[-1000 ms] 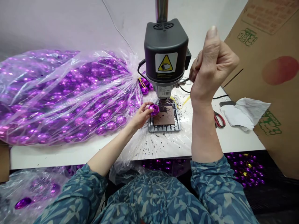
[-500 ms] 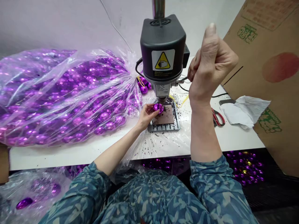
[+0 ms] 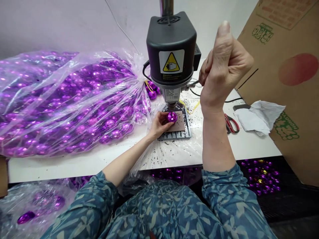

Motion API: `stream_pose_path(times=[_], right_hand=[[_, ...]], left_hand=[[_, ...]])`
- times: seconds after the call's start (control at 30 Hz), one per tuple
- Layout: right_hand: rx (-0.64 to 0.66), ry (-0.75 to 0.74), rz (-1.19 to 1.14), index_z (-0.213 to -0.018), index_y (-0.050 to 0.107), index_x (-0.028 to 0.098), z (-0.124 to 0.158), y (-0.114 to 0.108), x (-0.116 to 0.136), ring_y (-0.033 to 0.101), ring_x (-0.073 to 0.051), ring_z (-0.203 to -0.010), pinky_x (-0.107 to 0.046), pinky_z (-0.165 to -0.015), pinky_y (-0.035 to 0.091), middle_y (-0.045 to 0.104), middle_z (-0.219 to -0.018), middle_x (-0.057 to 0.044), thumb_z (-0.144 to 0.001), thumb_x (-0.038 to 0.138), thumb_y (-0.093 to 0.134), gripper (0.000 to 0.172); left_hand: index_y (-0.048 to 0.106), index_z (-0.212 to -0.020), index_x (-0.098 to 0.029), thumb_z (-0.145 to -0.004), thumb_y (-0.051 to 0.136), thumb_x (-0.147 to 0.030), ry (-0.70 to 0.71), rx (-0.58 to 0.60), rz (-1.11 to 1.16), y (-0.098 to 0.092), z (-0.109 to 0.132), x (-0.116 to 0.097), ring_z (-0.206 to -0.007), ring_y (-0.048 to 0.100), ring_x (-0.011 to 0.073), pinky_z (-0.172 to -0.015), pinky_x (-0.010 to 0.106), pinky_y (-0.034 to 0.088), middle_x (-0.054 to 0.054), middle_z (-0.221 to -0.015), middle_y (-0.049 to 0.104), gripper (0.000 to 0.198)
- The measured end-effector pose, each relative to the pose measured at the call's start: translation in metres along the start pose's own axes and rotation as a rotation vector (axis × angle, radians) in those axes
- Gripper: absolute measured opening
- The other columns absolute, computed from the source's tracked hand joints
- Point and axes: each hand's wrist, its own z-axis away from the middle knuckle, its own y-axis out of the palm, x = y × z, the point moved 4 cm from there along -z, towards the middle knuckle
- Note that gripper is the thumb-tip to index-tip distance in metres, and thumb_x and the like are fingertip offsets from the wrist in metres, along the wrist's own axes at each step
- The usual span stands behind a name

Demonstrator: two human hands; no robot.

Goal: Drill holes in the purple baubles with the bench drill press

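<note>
Pinched in my left hand is a shiny purple faceted ball, directly under the drill chuck of a black drill press. Beneath the ball lies a tan square board on the slotted metal base. My right hand is raised at the machine's right side, its fingers closed round the lever; most of the lever is hidden by the fingers.
A large clear bag of purple balls fills the left. Red-handled scissors and crumpled white paper lie right of my forearm. A cardboard box leans at the far right. Dark shavings dot the white table.
My left hand has moved slightly right with the ball, which now sits squarely below the chuck. The view has shifted a little; my right hand stays on the lever.
</note>
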Motion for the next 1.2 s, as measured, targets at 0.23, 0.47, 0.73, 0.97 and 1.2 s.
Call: stream_pose_path(times=[0.23, 0.47, 0.73, 0.97, 1.2], right_hand=[[-0.004, -0.006, 0.031, -0.05, 0.026, 0.023, 0.002, -0.001, 0.0, 0.027, -0.006, -0.033, -0.031, -0.04, 0.027, 0.024, -0.041, 0.007, -0.081, 0.071, 0.051, 0.062], [0.011, 0.014, 0.047, -0.049, 0.026, 0.023, 0.005, -0.003, 0.002, 0.029, -0.006, -0.034, -0.031, -0.041, 0.029, 0.025, -0.041, 0.006, -0.081, 0.072, 0.051, 0.063], [-0.026, 0.031, -0.03, -0.049, 0.03, 0.02, 0.027, -0.018, 0.007, 0.028, -0.003, -0.036, -0.028, -0.045, 0.025, 0.027, -0.041, 0.008, -0.09, 0.062, 0.056, 0.065], [-0.035, 0.022, -0.013, -0.048, 0.027, 0.019, 0.044, -0.032, 0.002, 0.032, -0.004, -0.036, -0.028, -0.043, 0.024, 0.028, -0.041, 0.006, -0.095, 0.056, 0.056, 0.066], [-0.069, -0.12, -0.165, -0.049, 0.022, 0.015, 0.047, -0.032, -0.003, 0.027, -0.002, -0.032, -0.024, -0.037, 0.018, 0.025, -0.038, 0.006, -0.096, 0.04, 0.06, 0.065]], left_hand=[[0.053, -0.114, -0.022, -0.083, 0.083, -0.04, 0.101, -0.012, -0.114, 0.007, 0.006, -0.004, -0.134, 0.063, 0.0282, -0.111, 0.053, 0.056, 0.018, -0.143, 0.061, 0.046], [0.053, -0.115, -0.022, -0.085, 0.082, -0.046, 0.064, -0.013, -0.088, 0.007, 0.006, -0.004, -0.13, 0.066, 0.0272, -0.112, 0.054, 0.055, 0.017, -0.14, 0.064, 0.048], [0.053, -0.114, -0.023, -0.085, 0.082, -0.047, 0.091, -0.03, -0.106, 0.006, 0.006, -0.003, -0.128, 0.067, 0.0271, -0.11, 0.054, 0.057, 0.015, -0.136, 0.066, 0.048], [0.052, -0.115, -0.024, -0.086, 0.079, -0.052, 0.101, -0.013, -0.134, 0.006, 0.006, -0.001, -0.13, 0.066, 0.0265, -0.111, 0.052, 0.056, 0.015, -0.138, 0.065, 0.049], [0.053, -0.114, -0.024, -0.086, 0.08, -0.051, 0.091, -0.03, -0.126, 0.007, 0.007, -0.003, -0.13, 0.066, 0.0267, -0.111, 0.054, 0.056, 0.015, -0.136, 0.066, 0.047]])
